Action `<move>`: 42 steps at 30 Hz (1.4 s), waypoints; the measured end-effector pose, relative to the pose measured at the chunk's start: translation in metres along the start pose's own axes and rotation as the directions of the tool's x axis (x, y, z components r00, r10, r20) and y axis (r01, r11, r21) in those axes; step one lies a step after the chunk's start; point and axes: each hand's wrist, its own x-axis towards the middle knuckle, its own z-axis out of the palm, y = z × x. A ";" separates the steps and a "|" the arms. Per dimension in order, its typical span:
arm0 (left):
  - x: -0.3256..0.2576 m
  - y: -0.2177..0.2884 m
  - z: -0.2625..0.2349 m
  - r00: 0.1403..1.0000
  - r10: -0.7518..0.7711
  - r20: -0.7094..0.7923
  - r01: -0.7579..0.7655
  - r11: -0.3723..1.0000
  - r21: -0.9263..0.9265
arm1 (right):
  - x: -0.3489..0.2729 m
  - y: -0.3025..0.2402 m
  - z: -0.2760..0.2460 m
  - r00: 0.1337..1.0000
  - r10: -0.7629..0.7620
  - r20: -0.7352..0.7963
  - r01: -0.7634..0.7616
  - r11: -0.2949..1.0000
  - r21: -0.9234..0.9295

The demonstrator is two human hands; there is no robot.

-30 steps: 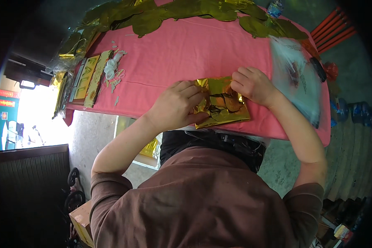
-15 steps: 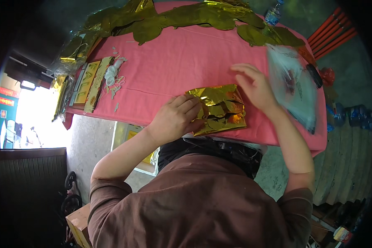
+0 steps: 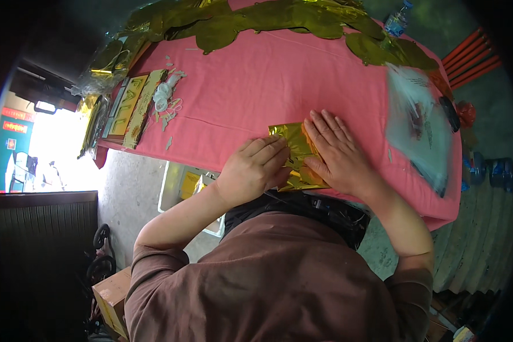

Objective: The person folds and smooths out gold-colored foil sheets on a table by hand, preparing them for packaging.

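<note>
White bin [image 3: 171, 188] below the table's [image 3: 233, 97] near edge holds something golden [image 3: 189, 185]. By that edge, gold foil [image 3: 297, 151] lies under my left hand [image 3: 257, 165], bent, grip unclear, and right hand [image 3: 337, 151], opened flat.

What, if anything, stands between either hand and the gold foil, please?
Nothing visible does: the left hand covers the left side of the gold foil, and the right hand lies flat over its right side, on the pink cloth.
</note>
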 end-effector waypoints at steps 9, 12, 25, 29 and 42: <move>0.002 -0.026 -0.019 0.997 -0.044 0.071 0.068 0.914 -0.399 | 0.001 0.000 0.001 1.000 -0.006 -0.020 0.005 1.000 -0.011; 0.006 -0.037 -0.028 0.994 -0.108 0.027 0.108 0.875 -0.472 | 0.001 0.000 0.001 1.000 -0.005 -0.015 0.005 1.000 -0.008; 0.030 -0.052 -0.022 0.985 0.058 0.162 0.005 0.931 -0.364 | 0.001 0.000 0.003 1.000 -0.005 -0.029 0.005 1.000 -0.017; 0.037 -0.052 -0.022 0.969 0.146 0.198 -0.085 0.953 -0.289 | 0.001 0.000 0.002 1.000 -0.003 -0.027 0.002 1.000 -0.022; 0.058 -0.058 -0.028 0.922 0.078 0.379 0.086 0.914 -0.396 | 0.001 0.001 0.006 0.999 -0.001 -0.035 0.000 1.000 -0.027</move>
